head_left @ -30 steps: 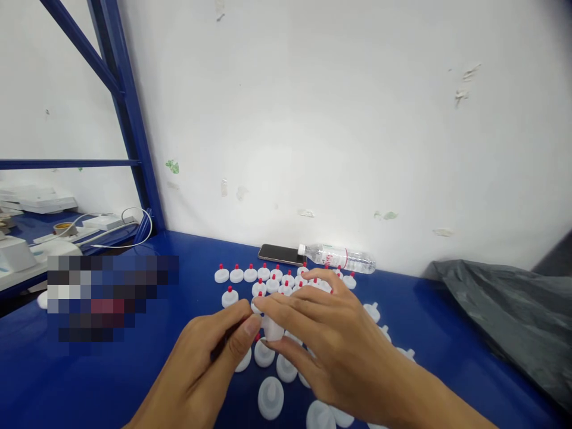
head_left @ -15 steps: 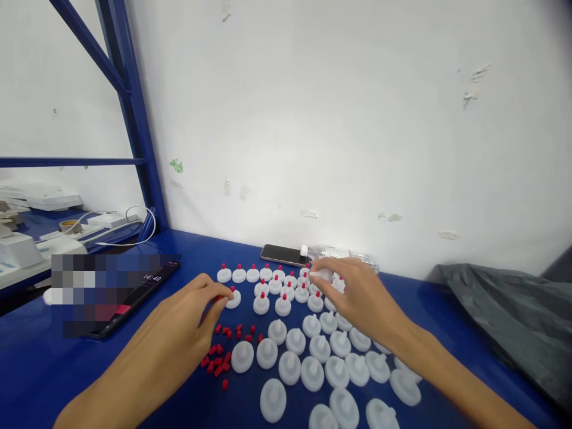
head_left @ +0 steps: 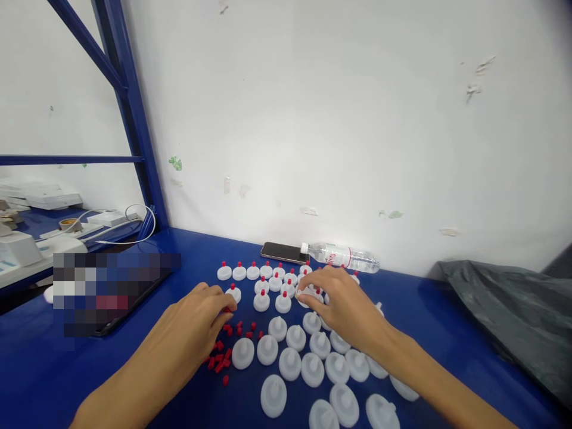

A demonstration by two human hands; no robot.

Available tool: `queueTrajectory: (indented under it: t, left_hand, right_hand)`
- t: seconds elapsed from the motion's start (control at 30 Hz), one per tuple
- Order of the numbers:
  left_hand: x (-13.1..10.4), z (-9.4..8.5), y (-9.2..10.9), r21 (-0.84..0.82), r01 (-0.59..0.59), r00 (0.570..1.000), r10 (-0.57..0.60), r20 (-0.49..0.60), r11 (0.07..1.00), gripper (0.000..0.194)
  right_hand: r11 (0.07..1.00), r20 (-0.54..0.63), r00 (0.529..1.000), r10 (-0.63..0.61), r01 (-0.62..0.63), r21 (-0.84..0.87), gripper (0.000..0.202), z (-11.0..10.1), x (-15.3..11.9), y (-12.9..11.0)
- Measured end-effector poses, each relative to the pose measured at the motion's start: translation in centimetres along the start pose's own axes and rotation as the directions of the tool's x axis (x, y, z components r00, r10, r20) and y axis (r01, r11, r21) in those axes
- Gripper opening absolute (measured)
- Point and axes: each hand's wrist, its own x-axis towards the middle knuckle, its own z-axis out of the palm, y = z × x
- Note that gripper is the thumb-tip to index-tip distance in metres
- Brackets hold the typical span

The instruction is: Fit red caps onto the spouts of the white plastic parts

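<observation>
One dark flat device (head_left: 145, 305) at far left on the blue table (head_left: 179, 250), mostly pixelated; a wide left elbow could nudge it. Left hand (head_left: 196, 319): thumb and forefinger nearly together, bit of red at the tips; can't tell if a cap is pinched. Loose red caps (head_left: 218, 358) lie just under and in front of those fingers, partly hidden. Small and jumbled, so a sloppy pinch could scatter them or grab two. Single red-topped disc (head_left: 233, 295) stands just behind the fingertips; a knuckle could tip it. Red-topped rows (head_left: 261, 301) run toward the wall, near a black phone (head_left: 283, 252); tight spacing, so one shove could push several out of line. Bare white discs (head_left: 312, 369) fill the front middle, some touching; a low right forearm could drag them. Right hand (head_left: 346, 307): thumb and fingers curved round a white piece (head_left: 302, 304) at the rows; can't tell if gripped or let go. Risk there: clipping neighbours hidden by the hand itself. Clear bottle (head_left: 346, 256) lies on its side behind; round, so a bump could roll it. Grey plastic sheet (head_left: 513, 322) far right, well apart, low risk.
</observation>
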Motion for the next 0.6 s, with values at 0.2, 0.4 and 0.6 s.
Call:
queueTrajectory:
  t: [0.2, 0.4, 0.6]
  left_hand:
    - [0.1, -0.3, 0.3, 0.063, -0.01, 0.999, 0.007, 0.039, 0.998, 0.041]
    - [0.2, 0.9, -0.7, 0.026, -0.092, 0.995, 0.092, -0.028, 0.995, 0.041]
    - [0.0, 1.7, -1.1, -0.002, -0.175, 0.981, 0.174, -0.08, 0.985, 0.037]
  right_hand:
    - [0.999, 0.029, 0.999, -0.037, 0.038, -0.021, 0.006, 0.5, 0.2, 0.2]
    - [0.997, 0.043, 0.998, -0.043, 0.046, -0.066, 0.009, 0.6, 0.3, 0.5]
    - [0.982, 0.013, 0.999, 0.035, -0.032, -0.185, 0.02, -2.2, 0.9, 1.5]
